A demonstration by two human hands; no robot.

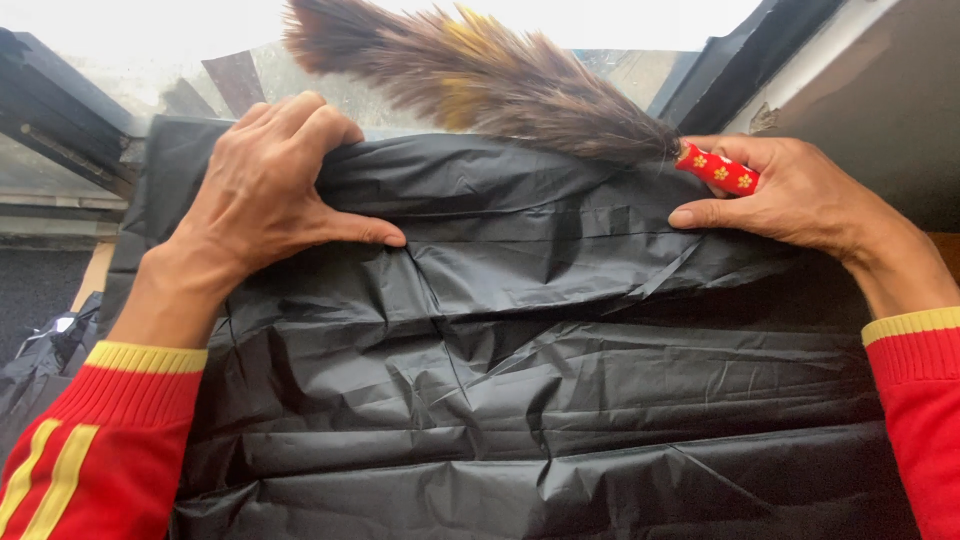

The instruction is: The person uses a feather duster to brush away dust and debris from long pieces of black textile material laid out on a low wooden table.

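Black plastic sheet (540,400) hangs crumpled across the whole lower view, its top edge pinched at two places. Left hand (270,190) folds its fingers over the upper left edge, thumb pressed flat on the front. Right hand (800,195) clamps the upper right edge under its thumb while also holding the red flowered handle (718,170) of a feather duster (480,70), whose brown and yellow plumes lie along the top edge between the hands. Behind stands a grimy window pane (200,90) in a dark frame (60,100). Both wrists angle inward from red sleeves with yellow cuffs.
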